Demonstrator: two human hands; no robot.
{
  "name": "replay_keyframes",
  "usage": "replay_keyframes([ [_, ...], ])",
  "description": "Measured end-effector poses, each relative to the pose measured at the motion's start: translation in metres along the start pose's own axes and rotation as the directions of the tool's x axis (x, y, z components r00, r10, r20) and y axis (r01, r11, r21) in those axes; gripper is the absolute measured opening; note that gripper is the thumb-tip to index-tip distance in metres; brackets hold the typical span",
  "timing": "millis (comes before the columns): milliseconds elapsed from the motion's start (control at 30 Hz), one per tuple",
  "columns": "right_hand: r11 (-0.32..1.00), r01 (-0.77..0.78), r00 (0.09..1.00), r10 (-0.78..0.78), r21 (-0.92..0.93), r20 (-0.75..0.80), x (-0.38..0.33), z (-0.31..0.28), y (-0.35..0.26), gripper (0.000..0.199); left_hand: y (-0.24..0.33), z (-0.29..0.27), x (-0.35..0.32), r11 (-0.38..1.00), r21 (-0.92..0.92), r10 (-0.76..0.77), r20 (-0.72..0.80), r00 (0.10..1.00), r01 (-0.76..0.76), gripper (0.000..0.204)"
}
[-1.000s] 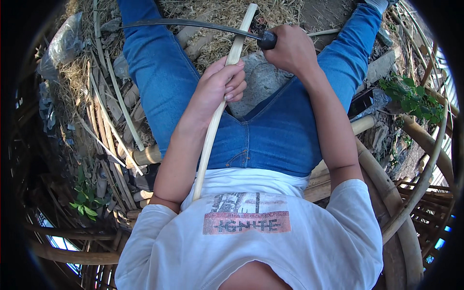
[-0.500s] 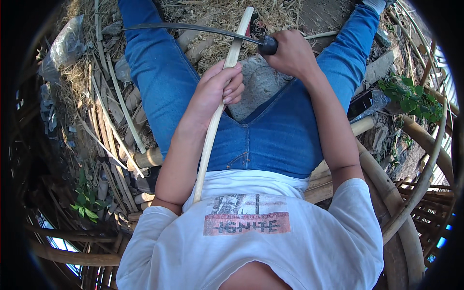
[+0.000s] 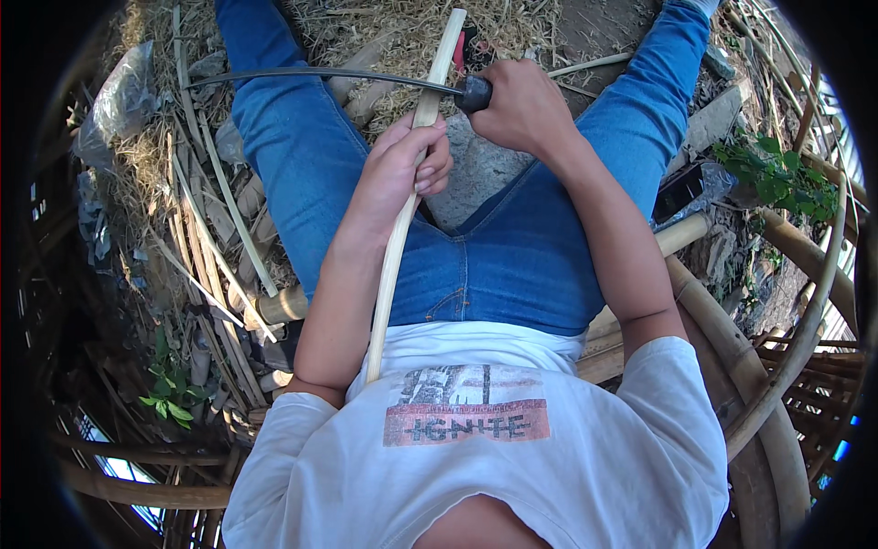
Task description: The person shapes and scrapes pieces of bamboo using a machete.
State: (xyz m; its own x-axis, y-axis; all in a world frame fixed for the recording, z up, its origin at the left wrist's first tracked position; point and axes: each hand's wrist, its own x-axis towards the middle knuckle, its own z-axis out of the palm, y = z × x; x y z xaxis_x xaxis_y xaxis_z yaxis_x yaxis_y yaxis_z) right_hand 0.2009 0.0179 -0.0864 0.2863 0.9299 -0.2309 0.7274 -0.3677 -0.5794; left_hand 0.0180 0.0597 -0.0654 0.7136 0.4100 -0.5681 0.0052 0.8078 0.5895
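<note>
1. The left hand [image 3: 402,169] wraps around a long pale cane [image 3: 402,229]; its fingers [image 3: 430,174] are curled tight on the cane, thumb side toward the far end.
2. The cane runs from the person's white shirt [image 3: 476,457], over the lap in blue jeans [image 3: 494,274], and out past the knees toward the straw-covered ground [image 3: 393,27].
3. The right hand [image 3: 526,105] is closed in a fist on the dark handle of a long curved knife [image 3: 320,75]; its fingers are pressed together around the grip.
4. The blade stretches to the person's left, over the left thigh, and meets the cane just beyond the left hand. Whether the edge bites into the cane cannot be told.
5. Thin split strips [image 3: 219,210] lie on the ground beside the left leg.
6. Thick bent poles [image 3: 732,339] curve along the right side, near a green leafy plant [image 3: 768,169].
7. A grey stone [image 3: 480,169] shows between the thighs.
</note>
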Motion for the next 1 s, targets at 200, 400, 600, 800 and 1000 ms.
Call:
replay_keyframes([
  [200,0.999,-0.009,1.000,0.009,-0.038,-0.005,-0.002,-0.007,0.000,0.028,0.001,0.003,0.001,1.000,-0.004,-0.006,0.033,0.999,0.006,0.006],
  [400,0.994,0.049,0.990,-0.062,-0.098,-0.127,-0.003,-0.005,0.002,0.030,0.007,0.001,-0.003,0.999,-0.035,0.000,0.074,0.997,0.003,0.007],
  [600,0.991,-0.041,0.982,0.016,-0.128,-0.190,0.009,-0.010,0.031,0.027,0.005,0.002,-0.013,1.000,-0.008,0.013,0.042,0.999,-0.013,0.008],
  [800,0.981,0.171,0.977,-0.181,-0.088,-0.116,-0.007,0.002,-0.001,0.028,0.003,-0.006,-0.009,0.997,0.073,0.036,0.009,0.999,-0.037,0.010],
  [1000,0.986,0.112,0.992,-0.117,-0.121,-0.040,0.000,0.003,0.000,0.024,0.000,-0.009,-0.007,0.992,0.105,0.068,0.019,0.997,-0.070,0.007],
])
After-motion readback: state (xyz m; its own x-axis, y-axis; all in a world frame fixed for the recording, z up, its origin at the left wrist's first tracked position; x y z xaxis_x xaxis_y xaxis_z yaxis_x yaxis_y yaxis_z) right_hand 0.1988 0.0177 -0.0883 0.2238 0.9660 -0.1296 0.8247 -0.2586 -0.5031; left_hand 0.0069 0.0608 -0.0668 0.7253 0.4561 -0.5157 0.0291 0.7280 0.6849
